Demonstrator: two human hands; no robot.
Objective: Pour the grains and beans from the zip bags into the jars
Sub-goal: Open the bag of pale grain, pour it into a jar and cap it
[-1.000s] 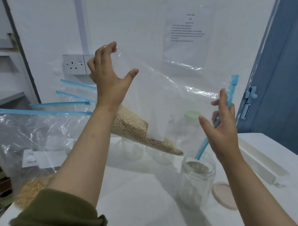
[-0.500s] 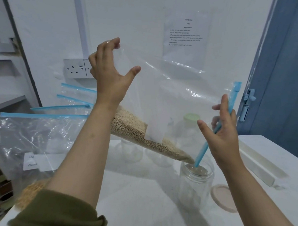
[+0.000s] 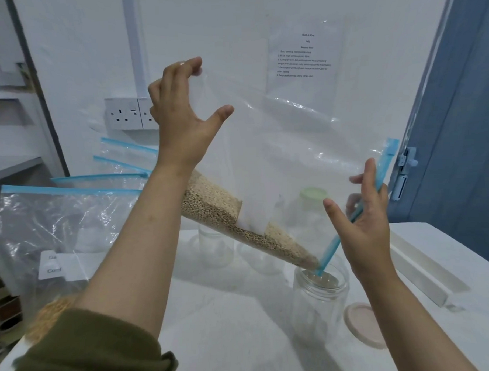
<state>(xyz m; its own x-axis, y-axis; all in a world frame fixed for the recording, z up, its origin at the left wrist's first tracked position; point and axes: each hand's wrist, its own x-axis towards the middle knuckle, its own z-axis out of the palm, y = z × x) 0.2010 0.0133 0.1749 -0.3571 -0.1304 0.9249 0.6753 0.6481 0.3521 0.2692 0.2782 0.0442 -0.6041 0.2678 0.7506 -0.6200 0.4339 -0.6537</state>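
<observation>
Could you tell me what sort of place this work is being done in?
Probably a staged work or utility room, not a home kitchen. A printed instruction sheet is taped to the bare white wall, a double wall socket sits above the white table, and several labelled zip bags stand lined up.

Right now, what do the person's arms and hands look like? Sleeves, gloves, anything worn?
Both hands are bare: no gloves, rings or watch visible on the left hand or right hand. The left arm has an olive-green sleeve of soft knit-like fabric, pushed up above the forearm. The right forearm is bare as far as the frame shows; no sleeve visible.
</observation>
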